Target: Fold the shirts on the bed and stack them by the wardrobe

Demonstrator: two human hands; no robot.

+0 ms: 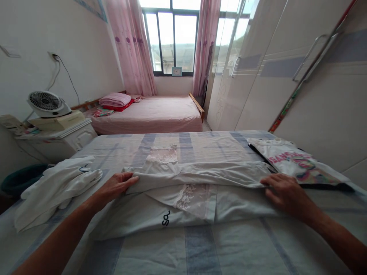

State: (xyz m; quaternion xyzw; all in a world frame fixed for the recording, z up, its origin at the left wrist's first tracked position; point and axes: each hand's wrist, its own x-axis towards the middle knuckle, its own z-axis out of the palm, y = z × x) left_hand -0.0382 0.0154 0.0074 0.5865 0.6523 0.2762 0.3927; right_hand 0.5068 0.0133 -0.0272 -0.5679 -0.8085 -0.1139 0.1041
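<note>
A white shirt (197, 206) with lace panels and a small black letter print lies crosswise on the bed in front of me, its far part folded over toward me. My left hand (122, 184) pinches the folded edge at the shirt's left end. At the other end, my right hand (282, 193) is closed on the same edge, fingers curled over the cloth. Between the two hands the fold runs nearly straight, with some wrinkles. One lace piece (163, 153) sticks out beyond the fold on the far side.
On the right rests a folded white T-shirt (295, 158) with a colourful print. Crumpled white clothing (60, 187) lies at the left edge of the checked bedsheet (200, 252). Beyond stand a pink bed (160, 110), a fan (47, 103) on a cabinet, and a wardrobe (258, 91).
</note>
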